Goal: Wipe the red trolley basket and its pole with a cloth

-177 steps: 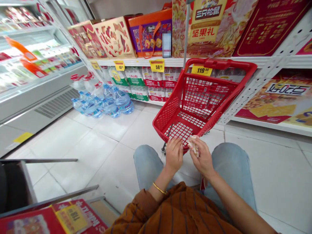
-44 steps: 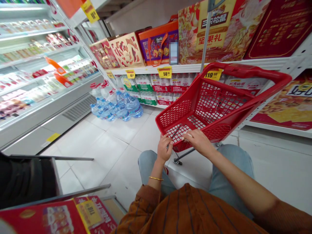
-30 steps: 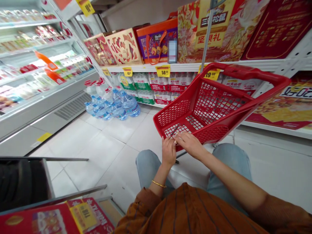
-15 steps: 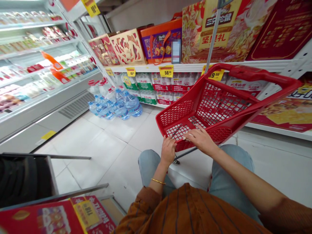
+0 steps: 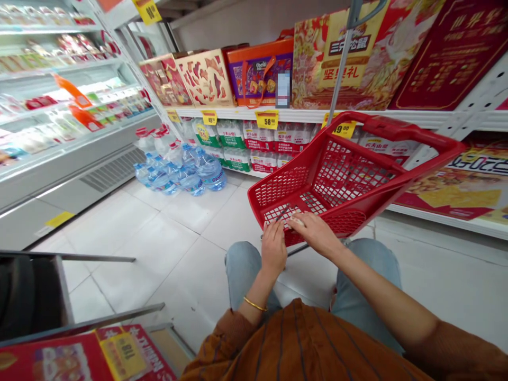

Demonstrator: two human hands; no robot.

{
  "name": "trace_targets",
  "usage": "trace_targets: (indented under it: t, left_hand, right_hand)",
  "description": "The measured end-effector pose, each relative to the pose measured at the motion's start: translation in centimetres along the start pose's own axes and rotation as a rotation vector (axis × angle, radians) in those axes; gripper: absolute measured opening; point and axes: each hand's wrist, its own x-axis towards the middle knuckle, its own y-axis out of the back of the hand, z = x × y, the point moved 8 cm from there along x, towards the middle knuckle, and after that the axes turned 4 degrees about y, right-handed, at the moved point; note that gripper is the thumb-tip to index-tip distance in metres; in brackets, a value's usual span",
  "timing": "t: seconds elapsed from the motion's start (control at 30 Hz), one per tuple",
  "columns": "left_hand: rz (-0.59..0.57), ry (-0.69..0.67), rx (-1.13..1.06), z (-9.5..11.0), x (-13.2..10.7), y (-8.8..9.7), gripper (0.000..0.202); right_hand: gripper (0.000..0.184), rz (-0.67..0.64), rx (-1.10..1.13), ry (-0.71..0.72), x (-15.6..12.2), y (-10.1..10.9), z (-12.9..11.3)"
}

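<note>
A red plastic rolling shopping basket [image 5: 349, 225] with lattice walls stands in front of my knees, its inside turned toward me. My left hand [image 5: 273, 246] is closed over the near edge of its rim, fingers hooked inward. Beside it, almost touching, my right hand [image 5: 313, 233] rests on the same edge with its fingers bent over. Something pale shows at the right fingertips, too small to name. A grey metal pull handle [image 5: 340, 74] rises from behind the basket.
Shelves ahead carry gift boxes [image 5: 206, 78] above packs of bottled water [image 5: 260, 136]. Large water bottles [image 5: 210, 169] stand on the tiled floor. A refrigerated display [image 5: 79, 174] runs along the left. A red box [image 5: 67, 357] and metal frame bars [image 5: 99, 258] lie close at lower left.
The view has shifted slightly, and the basket appears a little further left. My right hand has drawn nearer to my left, its fingers now more bent over the rim.
</note>
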Motion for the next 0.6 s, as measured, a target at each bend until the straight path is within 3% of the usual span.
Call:
trace_targets:
  t: [0.2, 0.43, 0.6]
  left_hand:
    - [0.015, -0.079, 0.005, -0.8, -0.4, -0.9, 0.035]
    - [-0.041, -0.137, 0.007, -1.5, -0.6, -1.3, 0.037]
    - [-0.022, -0.136, -0.012, -1.4, -0.5, -1.2, 0.037]
  right_hand:
    - [0.023, 0.045, 0.001, 0.049, 0.4, -0.2, -0.3]
    - [0.025, 0.129, 0.032, 0.124, -0.9, 0.6, 1.3]
    - [0.026, 0.091, 0.008, 0.094, -1.9, 0.4, 2.9]
